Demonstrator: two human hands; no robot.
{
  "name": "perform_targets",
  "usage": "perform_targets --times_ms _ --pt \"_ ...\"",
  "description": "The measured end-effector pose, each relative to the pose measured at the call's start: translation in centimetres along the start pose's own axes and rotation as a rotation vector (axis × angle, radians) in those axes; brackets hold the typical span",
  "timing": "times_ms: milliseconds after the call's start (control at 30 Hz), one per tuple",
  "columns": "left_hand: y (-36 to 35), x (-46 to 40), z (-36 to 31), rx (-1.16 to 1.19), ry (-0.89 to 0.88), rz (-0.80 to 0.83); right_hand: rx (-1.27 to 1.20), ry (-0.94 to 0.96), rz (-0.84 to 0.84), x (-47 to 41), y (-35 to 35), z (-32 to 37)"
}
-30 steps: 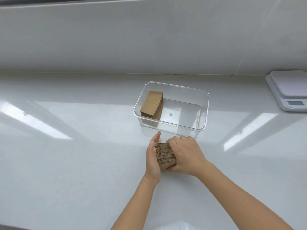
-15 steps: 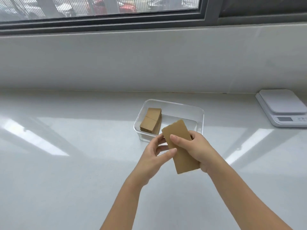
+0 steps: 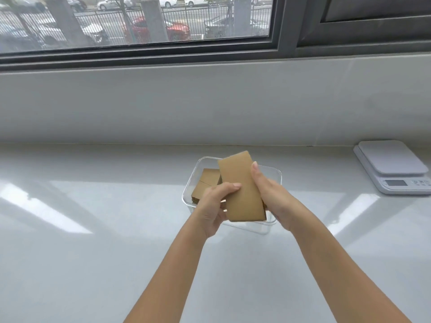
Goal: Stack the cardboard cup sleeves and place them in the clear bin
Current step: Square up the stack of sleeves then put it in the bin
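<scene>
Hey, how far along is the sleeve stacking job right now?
Done: one stack of sleeves already sits at the left end of the clear bin. In hand: the left hand and right hand hold a second stack over the bin. Left: lowering it in beside the first.

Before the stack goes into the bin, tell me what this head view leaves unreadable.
- How many sleeves are in the held stack: only its flat face shows in the head view.
- Free room on the floor of the clear bin: the stack and both hands cover it.
- Most of the sleeves already in the bin: hidden behind the left hand and the stack.
- The kitchen scale display: too small to read.
- The right hand grip: its fingers are behind the stack.
</scene>
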State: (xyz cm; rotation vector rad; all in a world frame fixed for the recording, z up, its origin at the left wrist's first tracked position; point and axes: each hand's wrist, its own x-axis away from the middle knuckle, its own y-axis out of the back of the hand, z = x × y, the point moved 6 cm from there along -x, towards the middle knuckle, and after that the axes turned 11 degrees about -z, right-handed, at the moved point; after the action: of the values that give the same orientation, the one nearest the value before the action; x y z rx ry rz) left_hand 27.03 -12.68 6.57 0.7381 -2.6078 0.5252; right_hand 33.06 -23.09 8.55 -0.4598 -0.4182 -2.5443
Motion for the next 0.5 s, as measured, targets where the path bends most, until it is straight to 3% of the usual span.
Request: perform_targets --times_ms 100,233,367,500 --pt "-0.1 -1.7 -0.7 0.149 0.049 -0.022 -0.02 0.117 -0.102 -1.3 1.2 0.9" --pt "0.2 -4.0 -1.2 0.151 0.084 -0.029 0.142 0.122 -0.572 -4.1 4.7 -1.4" --pt "0.3 -6.4 -0.1 -0.032 0.159 -0.117 0.339 0.051 -0.569 -6.6 4.5 -5.8" --pt "-0.4 -7.7 1.5 -0.247 0.192 -0.132 0.38 0.052 -0.543 -7.8 4.6 -7.4"
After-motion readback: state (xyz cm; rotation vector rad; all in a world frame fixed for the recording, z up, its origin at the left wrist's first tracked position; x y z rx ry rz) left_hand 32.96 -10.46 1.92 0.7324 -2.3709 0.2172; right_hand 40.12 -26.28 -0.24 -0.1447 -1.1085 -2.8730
